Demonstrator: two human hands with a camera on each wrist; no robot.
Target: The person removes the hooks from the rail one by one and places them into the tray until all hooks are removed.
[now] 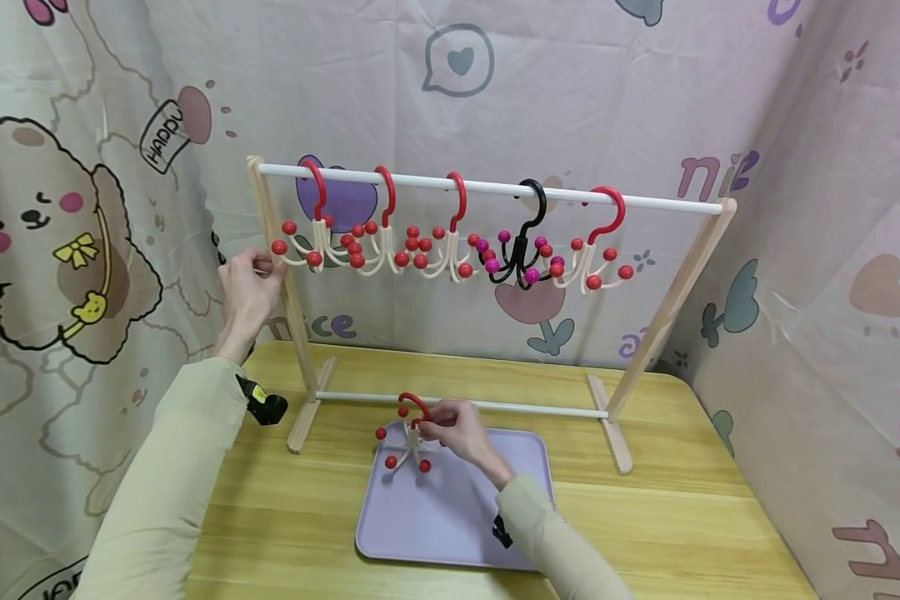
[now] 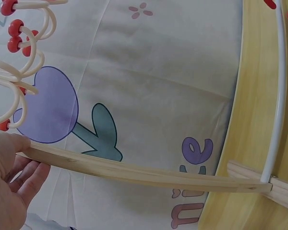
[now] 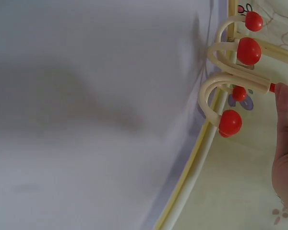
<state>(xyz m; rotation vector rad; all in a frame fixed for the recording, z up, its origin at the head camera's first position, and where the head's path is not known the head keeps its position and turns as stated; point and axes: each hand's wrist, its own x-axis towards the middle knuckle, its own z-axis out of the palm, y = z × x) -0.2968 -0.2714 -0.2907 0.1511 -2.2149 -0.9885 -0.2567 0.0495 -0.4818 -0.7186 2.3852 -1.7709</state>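
My left hand (image 1: 249, 287) pinches the left wooden post (image 2: 134, 172) of a hanging rack, thumb on one side and fingers on the other. With my right hand (image 1: 459, 432) I hold a rotating hook hanger (image 1: 412, 442) by its red hook, low over the lilac tray (image 1: 450, 525). That hanger has cream arms tipped with red balls (image 3: 230, 122), which point away from the hand in the right wrist view. From the rack's white top bar (image 1: 420, 178) hang several similar hangers; one, a black hanger (image 1: 521, 250), carries magenta balls.
The rack stands on wooden feet (image 1: 617, 446) at the back of the yellow wood-grain table (image 1: 660, 517). A white lower bar (image 1: 540, 408) runs just behind the tray. Printed cloth (image 1: 390, 75) encloses the table at the back and sides.
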